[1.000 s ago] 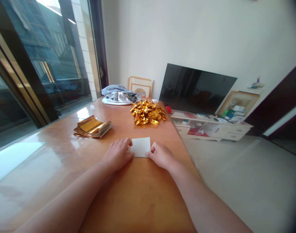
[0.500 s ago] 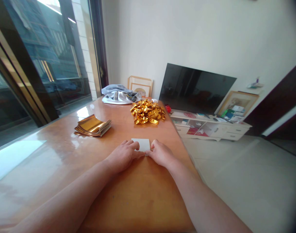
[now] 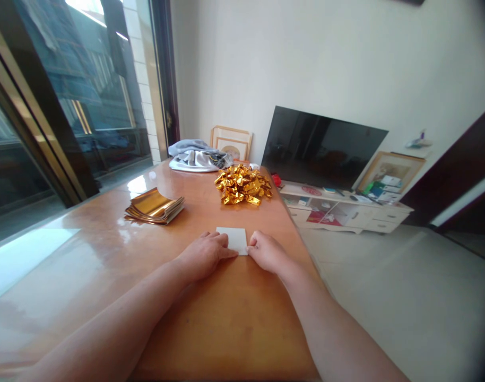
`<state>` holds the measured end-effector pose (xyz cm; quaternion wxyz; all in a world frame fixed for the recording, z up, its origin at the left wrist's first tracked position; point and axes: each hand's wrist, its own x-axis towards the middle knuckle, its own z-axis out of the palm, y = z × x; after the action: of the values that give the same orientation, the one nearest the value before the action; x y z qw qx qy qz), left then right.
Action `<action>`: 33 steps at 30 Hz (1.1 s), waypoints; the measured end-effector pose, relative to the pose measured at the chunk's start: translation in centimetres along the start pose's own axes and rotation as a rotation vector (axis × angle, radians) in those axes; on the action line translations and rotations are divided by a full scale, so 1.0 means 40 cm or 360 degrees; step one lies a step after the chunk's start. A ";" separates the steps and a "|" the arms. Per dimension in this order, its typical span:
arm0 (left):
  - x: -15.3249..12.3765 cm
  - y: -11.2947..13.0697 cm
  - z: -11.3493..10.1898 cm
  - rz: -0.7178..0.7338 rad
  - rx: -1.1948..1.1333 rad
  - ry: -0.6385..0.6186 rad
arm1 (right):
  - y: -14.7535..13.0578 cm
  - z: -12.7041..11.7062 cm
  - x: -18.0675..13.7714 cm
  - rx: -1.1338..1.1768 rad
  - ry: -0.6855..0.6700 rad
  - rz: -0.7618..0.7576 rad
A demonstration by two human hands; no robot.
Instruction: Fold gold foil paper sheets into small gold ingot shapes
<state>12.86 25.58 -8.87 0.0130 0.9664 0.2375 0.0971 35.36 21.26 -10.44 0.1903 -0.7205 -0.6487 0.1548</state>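
Observation:
A small pale sheet of paper [image 3: 237,240] lies flat on the wooden table [image 3: 226,323], between my two hands. My left hand [image 3: 206,254] rests over its left side, fingers curled and thumb stretched along the near edge. At the near right corner, my right hand [image 3: 265,251] is closed, thumb and fingertip pinched together on the paper's edge. Farther off to the left sits a stack of gold foil paper sheets [image 3: 155,206], slightly curled. Beyond my hands is a heap of folded gold foil pieces [image 3: 242,185].
Light-coloured cloth [image 3: 198,155] is bundled at the table's far end, with picture frames [image 3: 231,142] behind it. Past the table's right edge stand a white low cabinet [image 3: 349,212] and a large television [image 3: 324,146]. A glass sliding door [image 3: 95,90] is at the left.
My right hand has slid a little right, from beside my left thumb to the paper's near right corner. My left hand has stayed nearly in place. The view has shifted slightly.

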 end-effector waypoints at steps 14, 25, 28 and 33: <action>-0.001 0.002 0.002 -0.0045 -0.0067 0.0009 | 0.003 -0.002 0.003 0.0084 -0.0068 0.0007; -0.001 -0.002 0.006 -0.0005 -0.0036 0.0073 | -0.005 0.001 0.001 0.0246 0.0127 -0.0210; -0.002 -0.002 0.008 0.0005 -0.0049 0.0087 | -0.031 0.019 -0.007 0.0391 0.0119 -0.0362; -0.009 -0.011 0.011 -0.0067 -0.0170 0.0089 | -0.047 0.049 -0.005 0.0383 -0.0064 -0.0266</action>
<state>12.44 25.81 -9.40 0.0599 0.9561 0.2525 0.1363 32.78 21.37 -11.29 0.2744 -0.6327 -0.6868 0.2293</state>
